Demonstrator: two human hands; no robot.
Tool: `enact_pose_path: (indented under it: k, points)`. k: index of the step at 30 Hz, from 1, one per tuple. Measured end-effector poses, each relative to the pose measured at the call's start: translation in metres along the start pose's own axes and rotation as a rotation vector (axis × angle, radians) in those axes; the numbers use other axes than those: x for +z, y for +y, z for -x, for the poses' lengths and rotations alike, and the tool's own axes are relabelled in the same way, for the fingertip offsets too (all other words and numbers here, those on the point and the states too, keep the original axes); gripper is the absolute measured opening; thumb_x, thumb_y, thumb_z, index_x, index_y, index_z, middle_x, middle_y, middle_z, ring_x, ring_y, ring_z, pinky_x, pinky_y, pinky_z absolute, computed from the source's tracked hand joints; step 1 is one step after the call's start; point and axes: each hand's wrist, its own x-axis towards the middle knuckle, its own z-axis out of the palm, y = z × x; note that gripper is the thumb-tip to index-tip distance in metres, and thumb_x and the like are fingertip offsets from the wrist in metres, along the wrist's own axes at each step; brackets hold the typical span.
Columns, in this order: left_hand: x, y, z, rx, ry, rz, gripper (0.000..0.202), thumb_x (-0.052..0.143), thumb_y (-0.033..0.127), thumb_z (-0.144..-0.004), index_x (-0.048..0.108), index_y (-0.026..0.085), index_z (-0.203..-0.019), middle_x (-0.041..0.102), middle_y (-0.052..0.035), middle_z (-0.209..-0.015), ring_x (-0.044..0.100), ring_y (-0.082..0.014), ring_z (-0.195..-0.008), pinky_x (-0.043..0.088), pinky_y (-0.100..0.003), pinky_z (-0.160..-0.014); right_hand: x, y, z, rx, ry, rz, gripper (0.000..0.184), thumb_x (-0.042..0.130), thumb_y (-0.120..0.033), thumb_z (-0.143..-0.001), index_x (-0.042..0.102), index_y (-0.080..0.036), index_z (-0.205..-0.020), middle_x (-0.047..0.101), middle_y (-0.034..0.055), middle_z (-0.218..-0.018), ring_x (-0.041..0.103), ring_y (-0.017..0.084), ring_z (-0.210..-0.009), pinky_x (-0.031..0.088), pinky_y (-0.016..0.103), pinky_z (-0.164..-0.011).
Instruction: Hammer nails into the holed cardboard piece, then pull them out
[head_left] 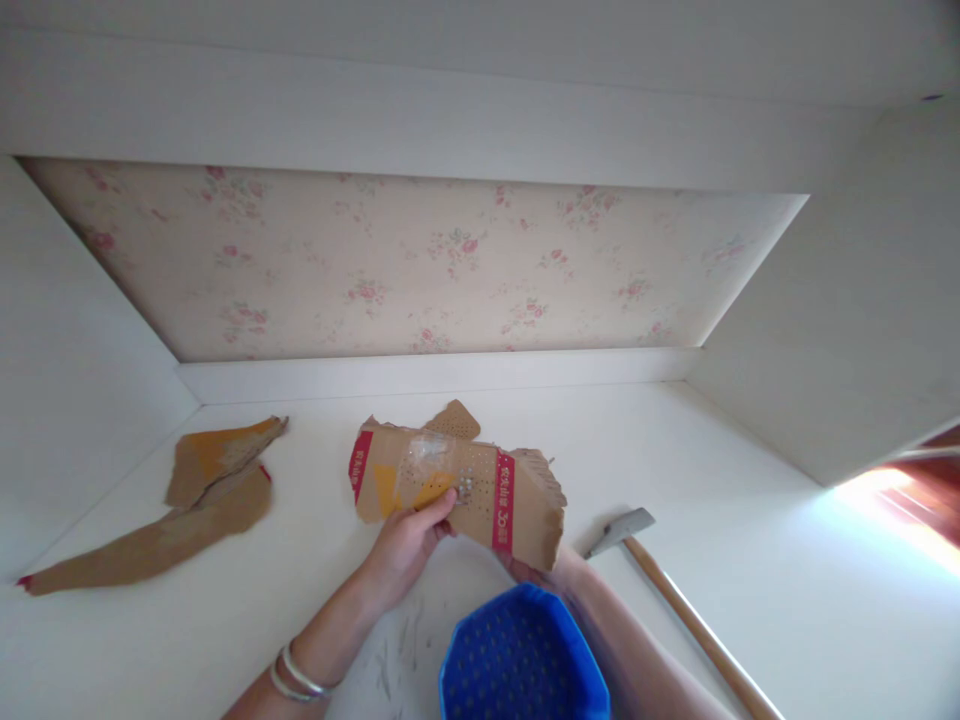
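Note:
A torn piece of brown cardboard [472,460] with red printed bands, yellow patches and clear tape is held tilted up above the white surface. Rows of small holes run across it, and a cluster of small shiny metal bits, perhaps nail heads, shows near its middle. My left hand [416,540] grips its lower edge, thumb on the face and fingers behind. Under the right part is my right hand [532,570], closed against the cardboard; its fingers are mostly hidden. A blue basket [592,660] with a perforated bottom stands between my forearms.
To the right lies a hammer [675,600] with a grey metal head and wooden handle. Torn cardboard scraps [217,480] lie at the left. A small perforated cardboard scrap [456,418] shows behind the held piece. White panels [810,300] and floral wallpaper [450,270] enclose the surface.

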Motion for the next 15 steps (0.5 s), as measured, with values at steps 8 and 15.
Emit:
enact_pose_path:
  k: [8, 15]
  points:
    - [0.004, 0.010, -0.005, 0.092, 0.099, 0.202, 0.023, 0.072, 0.015, -0.085, 0.070, 0.016, -0.108, 0.075, -0.0068, -0.104, 0.071, -0.0154, -0.081, 0.058, -0.024, -0.067, -0.007, 0.001, -0.016, 0.080, 0.001, -0.224, 0.013, 0.072, -0.025, -0.083, 0.064, -0.016, -0.086, 0.064, -0.0046, -0.069, 0.053, 0.007, -0.048, 0.046, 0.019, -0.047]
    - [0.012, 0.013, -0.004, 0.171, 0.178, 0.224, 0.030, 0.067, 0.010, -0.087, 0.067, 0.016, -0.117, 0.075, -0.0098, -0.113, 0.071, -0.0219, -0.104, 0.056, -0.035, -0.096, -0.009, -0.003, -0.013, 0.003, 0.035, -0.282, 0.035, 0.076, -0.045, -0.076, 0.050, -0.022, -0.069, 0.044, -0.0134, -0.051, 0.023, 0.001, -0.031, 0.023, 0.016, -0.032]
